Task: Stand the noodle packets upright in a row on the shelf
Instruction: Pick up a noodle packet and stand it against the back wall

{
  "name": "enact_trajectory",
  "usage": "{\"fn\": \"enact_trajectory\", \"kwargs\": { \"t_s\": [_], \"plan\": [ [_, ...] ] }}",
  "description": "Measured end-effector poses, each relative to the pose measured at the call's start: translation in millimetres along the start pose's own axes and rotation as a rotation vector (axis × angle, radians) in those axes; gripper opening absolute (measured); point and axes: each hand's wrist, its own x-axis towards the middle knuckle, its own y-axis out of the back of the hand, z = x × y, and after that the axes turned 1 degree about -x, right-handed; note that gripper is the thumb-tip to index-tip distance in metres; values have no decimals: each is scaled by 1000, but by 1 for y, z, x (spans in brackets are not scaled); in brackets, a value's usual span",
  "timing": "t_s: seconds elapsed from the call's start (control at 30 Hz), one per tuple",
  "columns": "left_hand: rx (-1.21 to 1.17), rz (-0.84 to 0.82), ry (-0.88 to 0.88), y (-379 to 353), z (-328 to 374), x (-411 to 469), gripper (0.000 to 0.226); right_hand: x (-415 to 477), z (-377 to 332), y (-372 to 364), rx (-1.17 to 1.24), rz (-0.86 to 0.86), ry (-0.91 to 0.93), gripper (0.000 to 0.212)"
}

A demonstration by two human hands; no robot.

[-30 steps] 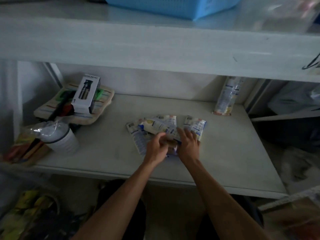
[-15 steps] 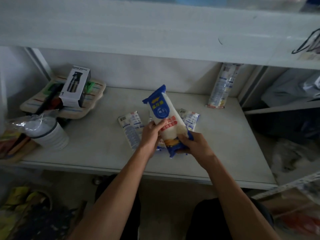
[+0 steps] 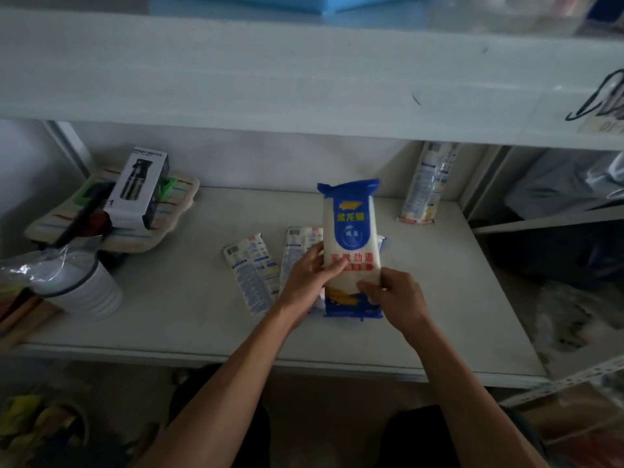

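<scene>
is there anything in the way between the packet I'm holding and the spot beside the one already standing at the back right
Nothing visible. The held noodle packet is up off the shelf, and the surface between it and the standing packet looks bare.

The white shelf (image 3: 439, 298) carries flat noodle packets (image 3: 251, 268) left of the hands, one upright packet (image 3: 427, 184) beyond-right, a boxed tray (image 3: 135, 211) far left.

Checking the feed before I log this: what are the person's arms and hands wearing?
Nothing shows on them. The left hand and right hand are bare, with no gloves, and I see no rings, watch or bands in this dim light. Both forearms are uncovered to the frame's bottom edge; no sleeves appear.
</scene>
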Motion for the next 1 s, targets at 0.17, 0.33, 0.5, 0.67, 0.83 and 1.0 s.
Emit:
{"fn": "enact_trajectory", "kwargs": {
  "t_s": [0.17, 0.33, 0.5, 0.67, 0.83, 1.0],
  "plan": [
    [496, -184, 43, 5, -29, -10, 78, 59, 8, -8, 246, 118, -39, 11],
    [793, -397, 7, 5, -39, -15, 79, 154, 11, -2, 462, 183, -76, 9],
    [1049, -501, 66, 3, -39, -3, 73, 226, 24, -1, 547, 217, -223, 4],
    [1088, -492, 81, -1, -32, 1, 72, 249, 26, -6, 536, 218, -329, 9],
    [1060, -481, 101, -4, -28, -7, 73, 226, 24, -12, 258, 341, -282, 49],
    [1091, -535, 109, -7, -25, -3, 64, 196, 36, -32, -353, 208, 93, 27]
  ]
}}
